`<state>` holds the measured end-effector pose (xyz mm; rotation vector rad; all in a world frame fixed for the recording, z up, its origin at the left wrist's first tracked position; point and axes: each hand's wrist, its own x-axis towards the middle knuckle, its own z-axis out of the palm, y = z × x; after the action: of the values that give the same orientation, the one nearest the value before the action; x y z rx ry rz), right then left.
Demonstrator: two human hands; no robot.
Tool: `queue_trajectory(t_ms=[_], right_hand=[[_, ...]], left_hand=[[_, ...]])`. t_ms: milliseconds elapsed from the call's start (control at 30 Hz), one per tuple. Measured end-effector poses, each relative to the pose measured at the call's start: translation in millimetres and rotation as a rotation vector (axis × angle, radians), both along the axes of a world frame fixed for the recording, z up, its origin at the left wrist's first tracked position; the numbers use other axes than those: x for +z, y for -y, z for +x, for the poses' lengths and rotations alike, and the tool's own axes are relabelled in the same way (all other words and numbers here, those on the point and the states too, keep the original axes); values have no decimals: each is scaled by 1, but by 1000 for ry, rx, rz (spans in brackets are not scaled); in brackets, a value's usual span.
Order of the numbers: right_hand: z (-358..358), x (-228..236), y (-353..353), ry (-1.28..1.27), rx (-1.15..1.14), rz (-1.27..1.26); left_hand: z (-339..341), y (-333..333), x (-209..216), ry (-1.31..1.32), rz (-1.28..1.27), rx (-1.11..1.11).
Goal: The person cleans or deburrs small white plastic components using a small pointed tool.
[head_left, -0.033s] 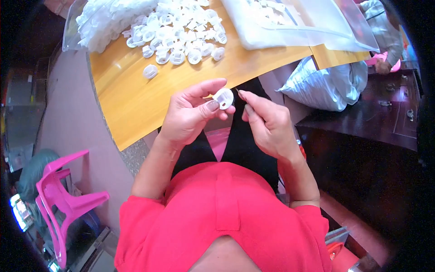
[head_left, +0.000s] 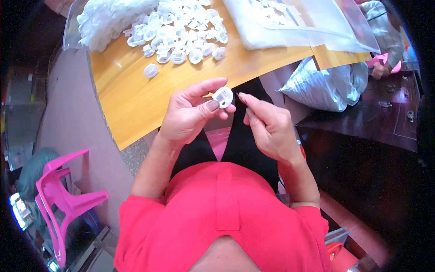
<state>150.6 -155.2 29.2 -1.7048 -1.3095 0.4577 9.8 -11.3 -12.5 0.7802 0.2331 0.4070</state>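
Between the thumb and fingers of my left hand [head_left: 188, 106] is a small round white plastic part [head_left: 223, 97] with a raised middle and a small hole near its lower edge. Just to its right, my right hand [head_left: 269, 120] is closed in a pinch around a thin, dark, pointed tool [head_left: 237, 94]. Only the tip of this tool shows, and its kind is unclear. The tip is close to the part's right rim; I cannot tell whether they touch. Beyond my hands, a heap of similar white plastic parts [head_left: 178, 56] lies on the wooden table, with one part [head_left: 151, 70] apart from it.
The yellow wooden table [head_left: 131, 109] has its near edge by my hands. A clear bin [head_left: 71, 36] of white film stands far left, a translucent tray [head_left: 294, 38] far right. A white sack [head_left: 324, 86], a dark cabinet [head_left: 362, 115], another person's hand [head_left: 381, 70] and a pink chair [head_left: 68, 197] surround it.
My right hand has shifted very slightly, and less of the thin tool's tip shows. My left hand keeps the white part in nearly the same place. The other person's hand moved slightly.
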Motion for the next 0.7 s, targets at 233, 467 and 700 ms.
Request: queue_trajectory(t_ms=[233, 467, 700], right_hand=[[-3, 2, 7, 193, 112, -30], [-2, 0, 8, 244, 129, -16], [0, 1, 8, 261, 131, -37]], left_hand=[[-1, -2, 4, 39, 74, -65], [1, -1, 8, 37, 158, -51], [1, 0, 6, 14, 193, -62]])
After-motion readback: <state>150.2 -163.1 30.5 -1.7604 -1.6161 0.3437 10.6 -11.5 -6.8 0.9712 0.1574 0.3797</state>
